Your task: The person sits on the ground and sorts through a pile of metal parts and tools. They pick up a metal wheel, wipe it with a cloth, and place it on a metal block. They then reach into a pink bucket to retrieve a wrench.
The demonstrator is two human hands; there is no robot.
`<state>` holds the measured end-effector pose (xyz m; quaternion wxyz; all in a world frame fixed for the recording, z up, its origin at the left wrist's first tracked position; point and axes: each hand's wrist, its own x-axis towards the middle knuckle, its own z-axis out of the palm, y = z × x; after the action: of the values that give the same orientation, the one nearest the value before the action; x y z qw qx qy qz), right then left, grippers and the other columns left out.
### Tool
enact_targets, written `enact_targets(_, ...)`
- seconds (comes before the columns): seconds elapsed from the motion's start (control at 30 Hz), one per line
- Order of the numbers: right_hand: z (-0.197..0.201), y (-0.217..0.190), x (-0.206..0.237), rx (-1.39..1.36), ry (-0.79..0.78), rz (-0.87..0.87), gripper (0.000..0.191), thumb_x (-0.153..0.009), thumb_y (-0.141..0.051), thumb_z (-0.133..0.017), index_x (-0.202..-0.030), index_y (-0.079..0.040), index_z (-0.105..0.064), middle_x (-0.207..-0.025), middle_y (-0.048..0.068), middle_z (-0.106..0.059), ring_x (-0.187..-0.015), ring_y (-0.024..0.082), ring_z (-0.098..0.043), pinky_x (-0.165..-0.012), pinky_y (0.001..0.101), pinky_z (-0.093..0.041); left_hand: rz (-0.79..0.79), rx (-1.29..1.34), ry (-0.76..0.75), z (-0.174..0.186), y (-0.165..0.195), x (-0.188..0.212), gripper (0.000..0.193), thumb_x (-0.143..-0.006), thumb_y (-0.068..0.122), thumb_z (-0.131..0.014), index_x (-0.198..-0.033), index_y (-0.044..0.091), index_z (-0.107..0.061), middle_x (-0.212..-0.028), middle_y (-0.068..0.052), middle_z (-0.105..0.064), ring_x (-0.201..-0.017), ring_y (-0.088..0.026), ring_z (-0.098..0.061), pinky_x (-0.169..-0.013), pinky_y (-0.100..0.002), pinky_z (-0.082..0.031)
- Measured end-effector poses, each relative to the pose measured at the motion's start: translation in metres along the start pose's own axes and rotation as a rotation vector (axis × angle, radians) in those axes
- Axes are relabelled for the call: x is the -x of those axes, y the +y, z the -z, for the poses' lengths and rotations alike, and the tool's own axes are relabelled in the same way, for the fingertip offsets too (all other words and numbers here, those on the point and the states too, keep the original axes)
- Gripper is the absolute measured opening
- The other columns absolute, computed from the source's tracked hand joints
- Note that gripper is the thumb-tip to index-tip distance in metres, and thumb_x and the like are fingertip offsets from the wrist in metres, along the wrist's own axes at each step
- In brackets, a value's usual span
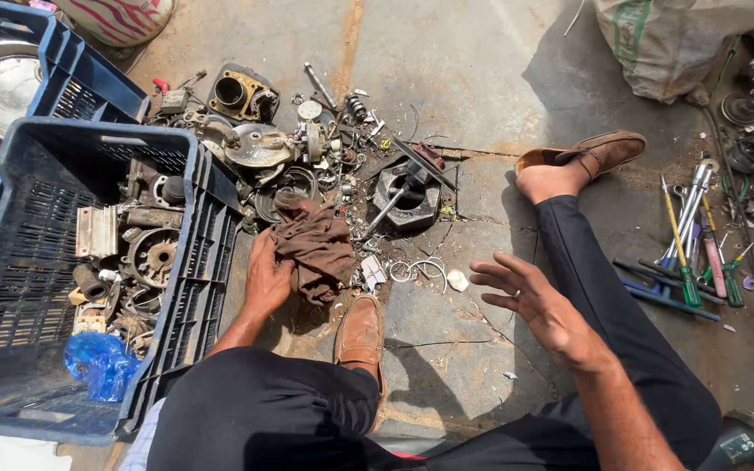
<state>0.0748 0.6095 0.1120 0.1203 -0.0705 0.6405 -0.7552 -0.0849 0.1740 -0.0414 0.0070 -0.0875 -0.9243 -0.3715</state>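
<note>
Down on the concrete floor (482, 78), left hand (265, 281) grips a brown rag (318, 249) beside the blue crate (189, 218); right hand (530, 301) hovers spread wide, holding nothing. Dragging that rag could easily snag the wire rings (418, 270) and scatter small engine parts (307, 157).

one brown rag (316, 253) sits bunched in the left hand (265, 281); the right hand (530, 296) hangs spread, holding nothing. two blue crates (181, 288) stand left of that grip, two tan shoes (361, 336) lie near it, and one white sack (674, 39) lies well beyond the right hand.
</note>
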Motion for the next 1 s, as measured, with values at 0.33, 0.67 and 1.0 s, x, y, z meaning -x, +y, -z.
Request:
enact_targets(0.33, -0.011, 0.156, -0.023, -0.295, 0.320, -0.503, 0.062, -0.093, -0.038, -0.067, -0.138, 0.003, -0.056, -0.128, 0.015, -0.069, -0.121, 0.026, -0.064, -0.101, 0.0431, -0.050, -0.145, -0.031, 0.234, 0.087, 0.042, -0.007, 0.044, -0.090, 0.001, -0.055, -0.134, -0.004, -0.053, -0.121, -0.023, -0.066, -0.113, -0.040, -0.063, -0.102, -0.048, -0.050)
enact_targets(0.67, -0.014, 0.177, -0.031, -0.262, 0.417, -0.589, 0.052, -0.093, -0.032, -0.064, -0.137, -0.007, -0.055, -0.124, 0.011, -0.072, -0.116, 0.023, -0.067, -0.096, 0.0391, -0.051, -0.286, -0.305, 0.153, 0.079, 0.052, -0.026, 0.053, -0.083, -0.009, -0.052, -0.133, 0.005, -0.045, -0.118, -0.019, -0.057, -0.113, -0.037, -0.059, -0.096, -0.051, -0.046)
enact_targets(1.0, -0.003, 0.190, -0.029, -0.200, 0.479, -0.581, 0.056, -0.096, -0.030, -0.063, -0.143, -0.001, -0.051, -0.125, 0.014, -0.070, -0.115, 0.023, -0.067, -0.097, 0.0375, -0.051, -0.205, -0.225, 0.156, 0.132, 0.043, 0.015, 0.064, -0.083, -0.012, -0.051, -0.143, 0.006, -0.035, -0.123, -0.021, -0.047, -0.114, -0.038, -0.055, -0.100, -0.051, -0.048)
